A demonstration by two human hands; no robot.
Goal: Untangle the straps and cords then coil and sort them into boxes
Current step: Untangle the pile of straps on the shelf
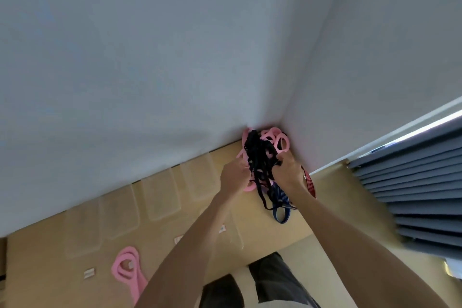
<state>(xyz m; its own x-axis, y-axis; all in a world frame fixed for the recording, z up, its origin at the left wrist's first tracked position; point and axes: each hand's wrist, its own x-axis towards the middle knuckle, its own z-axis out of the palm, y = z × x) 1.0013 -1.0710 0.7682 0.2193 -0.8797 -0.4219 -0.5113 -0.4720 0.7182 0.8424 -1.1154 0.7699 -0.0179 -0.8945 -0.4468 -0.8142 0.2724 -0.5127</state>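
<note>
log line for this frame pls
phase: untangling | left hand: grips tangle | right hand: grips black cord | pink strap: loose on table | boxes: look empty

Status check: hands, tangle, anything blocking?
Left hand and right hand both grip the black cord tangle. Pink straps meshed in. Clear boxes unfilled; nothing blocking.

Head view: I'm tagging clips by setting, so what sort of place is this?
Probably a room in a home: plain white walls meeting in a corner, pleated blue-grey curtain at a window, light wooden table pushed into that corner.
</note>
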